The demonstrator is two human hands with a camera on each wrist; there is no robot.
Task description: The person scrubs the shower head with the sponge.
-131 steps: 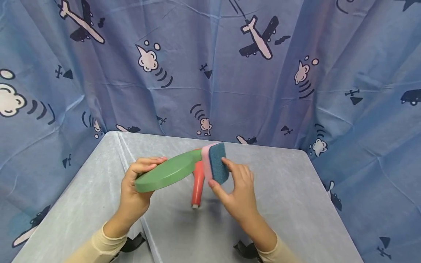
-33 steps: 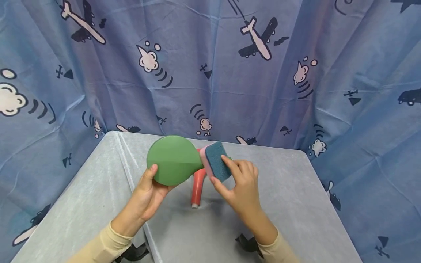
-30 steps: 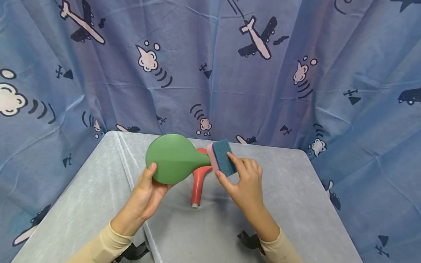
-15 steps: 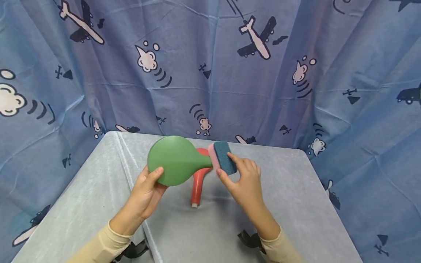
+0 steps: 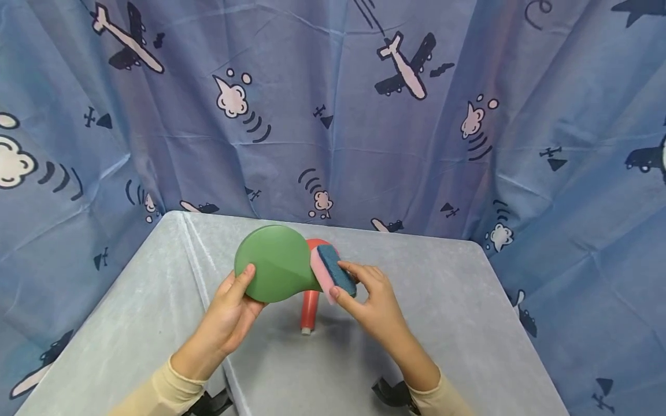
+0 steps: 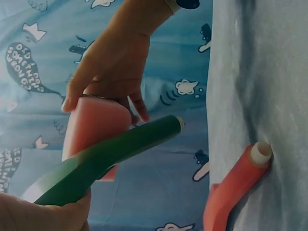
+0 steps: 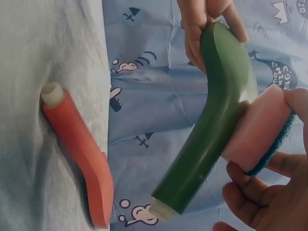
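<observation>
Since half a second ago the sponge (image 5: 333,273) has slid down the green paddle (image 5: 273,263) from handle end toward its neck. Above the grey desk (image 5: 458,323), the left hand (image 5: 229,318) grips the paddle's round head, the right hand (image 5: 372,303) pinches the sponge. Paddle looks stiff, smooth, light; sponge soft, best held by its edges. A red paddle (image 5: 310,300) lies beneath.

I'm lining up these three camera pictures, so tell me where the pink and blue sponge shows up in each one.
Head view: the sponge is at the centre, pinched by the right hand against the green paddle.
Left wrist view: its pink side sits left of centre, behind the paddle's handle.
Right wrist view: it is at the right edge, pressed to the paddle's handle.
Shared landmark: the red paddle lying on the table, seen in all three.
</observation>
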